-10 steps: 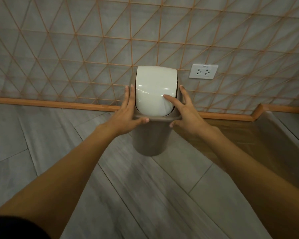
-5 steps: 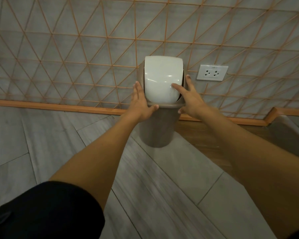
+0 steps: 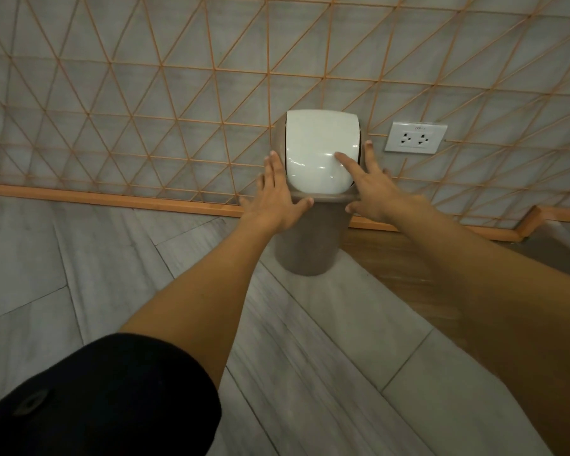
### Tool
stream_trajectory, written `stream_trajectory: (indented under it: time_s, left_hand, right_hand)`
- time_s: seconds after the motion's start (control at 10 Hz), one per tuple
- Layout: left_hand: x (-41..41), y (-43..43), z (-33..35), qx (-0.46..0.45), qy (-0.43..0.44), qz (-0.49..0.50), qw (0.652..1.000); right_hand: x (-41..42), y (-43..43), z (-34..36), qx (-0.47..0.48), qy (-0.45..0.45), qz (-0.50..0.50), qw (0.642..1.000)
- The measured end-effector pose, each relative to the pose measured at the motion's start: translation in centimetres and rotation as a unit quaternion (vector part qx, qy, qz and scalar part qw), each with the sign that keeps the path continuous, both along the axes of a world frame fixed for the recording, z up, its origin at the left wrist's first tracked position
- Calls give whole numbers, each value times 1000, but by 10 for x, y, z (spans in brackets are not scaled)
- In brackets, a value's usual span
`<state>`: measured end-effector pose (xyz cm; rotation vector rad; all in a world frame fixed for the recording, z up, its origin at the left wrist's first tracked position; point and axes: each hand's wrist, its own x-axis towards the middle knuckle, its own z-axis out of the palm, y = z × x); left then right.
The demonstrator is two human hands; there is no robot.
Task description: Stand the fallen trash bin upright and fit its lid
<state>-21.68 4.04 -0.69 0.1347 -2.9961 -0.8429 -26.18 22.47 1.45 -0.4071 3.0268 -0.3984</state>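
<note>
While bin (image 3: pixel 305 245) stands upright, lid (image 3: pixel 321 149) seemingly seated

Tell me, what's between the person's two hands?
In the head view, the glossy white domed lid atop the upright grey-brown plastic bin sits between the left hand and right hand.

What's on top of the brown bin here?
A lid with a white swing flap sits on the bin; both hands, left hand and right hand, flank it. The inside is covered.
</note>
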Motion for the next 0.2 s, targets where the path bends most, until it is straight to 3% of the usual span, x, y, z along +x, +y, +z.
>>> stream_trajectory:
  time_s: [0.2]
  left_hand:
    - [45, 0, 32, -48, -12, -21, 999]
  right_hand:
    - [46, -15, 38, 31, 3, -9, 999]
